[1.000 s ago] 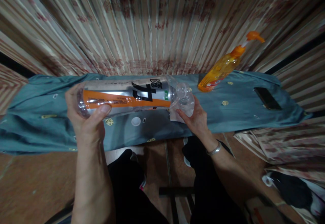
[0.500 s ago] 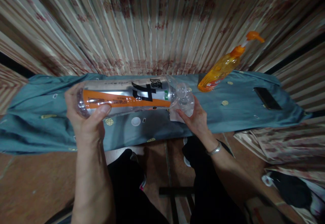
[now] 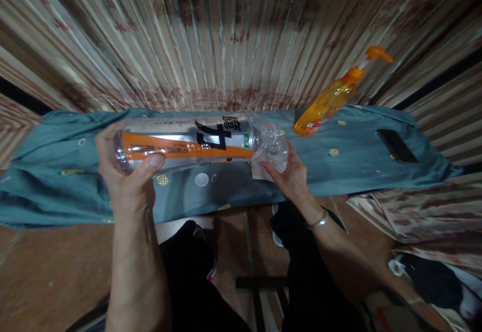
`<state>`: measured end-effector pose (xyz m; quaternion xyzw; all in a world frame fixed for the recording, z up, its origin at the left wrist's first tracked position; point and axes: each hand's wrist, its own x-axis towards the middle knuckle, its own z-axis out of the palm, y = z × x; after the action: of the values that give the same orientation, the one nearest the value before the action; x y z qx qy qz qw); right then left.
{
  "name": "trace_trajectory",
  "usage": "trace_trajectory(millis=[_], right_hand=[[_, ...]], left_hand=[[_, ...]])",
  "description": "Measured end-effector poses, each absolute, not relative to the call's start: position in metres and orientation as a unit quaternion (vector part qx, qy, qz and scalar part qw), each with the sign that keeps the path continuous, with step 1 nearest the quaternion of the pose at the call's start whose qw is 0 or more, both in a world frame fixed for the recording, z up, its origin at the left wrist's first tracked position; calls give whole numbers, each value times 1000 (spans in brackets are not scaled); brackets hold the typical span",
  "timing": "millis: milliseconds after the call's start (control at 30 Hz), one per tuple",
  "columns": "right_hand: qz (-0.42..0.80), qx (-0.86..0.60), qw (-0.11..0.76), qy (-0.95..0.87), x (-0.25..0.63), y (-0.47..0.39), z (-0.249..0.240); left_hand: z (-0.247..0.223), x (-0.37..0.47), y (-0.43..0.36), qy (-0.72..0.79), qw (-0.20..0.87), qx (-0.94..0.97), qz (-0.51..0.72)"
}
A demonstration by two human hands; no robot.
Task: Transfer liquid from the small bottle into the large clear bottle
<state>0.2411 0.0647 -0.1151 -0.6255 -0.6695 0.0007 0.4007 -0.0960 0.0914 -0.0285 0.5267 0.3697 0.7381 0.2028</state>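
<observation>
**Large clear plastic bottle with a silver-and-orange label (image 3: 184,143) held sideways over a blue-green cloth-covered table (image 3: 361,161)**

The left hand (image 3: 128,184) is curled round the bottle's base, its thumb pressed along the orange part of the label, which carries big black characters. The bottle lies nearly level, its neck pointing right. At that neck, the right hand (image 3: 293,174) pinches a crumpled, translucent whitish sheet (image 3: 265,170), thumb on the near side; whether the sheet touches the neck is hard to tell. A shiny silver bracelet (image 3: 318,220) circles the right wrist.

Beyond the right hand, a slim, see-through orange bottle with an orange pump top (image 3: 327,107) stands on the table. Farther right, a flat black rectangular phone (image 3: 397,145) lies near the table's end. A pleated beige curtain with reddish motifs (image 3: 237,45) hangs behind.
</observation>
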Motion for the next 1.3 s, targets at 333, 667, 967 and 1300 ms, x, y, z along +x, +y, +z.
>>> trace_trajectory(millis=[333, 667, 967, 1300], right_hand=[[14, -631, 396, -667, 241, 65, -114], [6, -625, 398, -671, 242, 66, -117], [-3, -621, 403, -672, 242, 66, -118], [0, -620, 405, -671, 241, 66, -117]], left_hand=[[-28, -96, 92, 378, 200, 521, 739], [-30, -98, 92, 410, 171, 538, 716], [-28, -95, 90, 413, 164, 542, 713], [-29, -95, 92, 403, 167, 544, 717]])
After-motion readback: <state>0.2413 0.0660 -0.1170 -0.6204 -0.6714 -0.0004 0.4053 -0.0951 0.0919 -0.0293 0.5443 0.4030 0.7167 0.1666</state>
